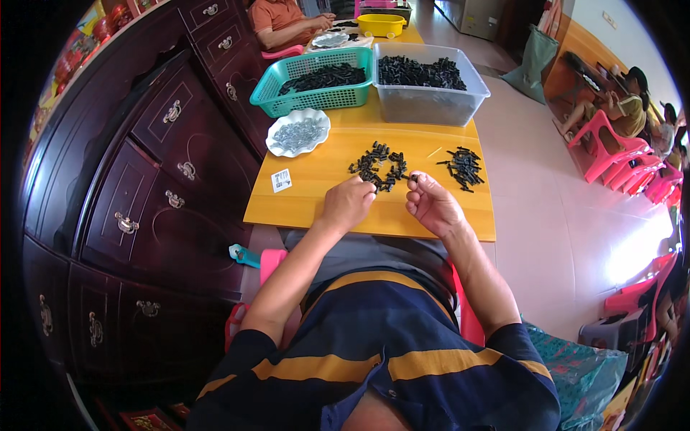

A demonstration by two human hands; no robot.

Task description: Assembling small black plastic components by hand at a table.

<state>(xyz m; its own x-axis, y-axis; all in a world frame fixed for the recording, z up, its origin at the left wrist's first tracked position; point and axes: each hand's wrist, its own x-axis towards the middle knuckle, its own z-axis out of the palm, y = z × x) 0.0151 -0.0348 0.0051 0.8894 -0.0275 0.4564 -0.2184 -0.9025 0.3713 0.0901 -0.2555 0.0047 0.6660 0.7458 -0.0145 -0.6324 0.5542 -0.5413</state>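
Pinching a small black part (414, 177) between thumb and forefinger, your right hand (436, 205) is raised above the near side of the table (309, 208), its other fingers loosely curled. Your left hand (348, 203) is bent inward with the fingers folded, close to your right but apart from it; you cannot tell from this view whether it grips anything, since the back of the hand hides the fingertips.

Just beyond your hands lies the loose pile (379, 154) of black pieces, spread in a rough ring with a gap in its middle. To the right of it is the second pile (466, 168), of slimmer black pieces, with a thin stick (435, 152) on the tabletop between the two.

On your left, a white label (282, 180) lies flat, and behind it sits a scalloped plate (325, 123) holding small clear pieces (298, 135). Farther back, the green basket (323, 101) and the clear bin (428, 113) stand side by side, both holding many black pieces. Beyond them you have a yellow basin (381, 26) and, at the far left, a co-worker in an orange shirt (277, 14).
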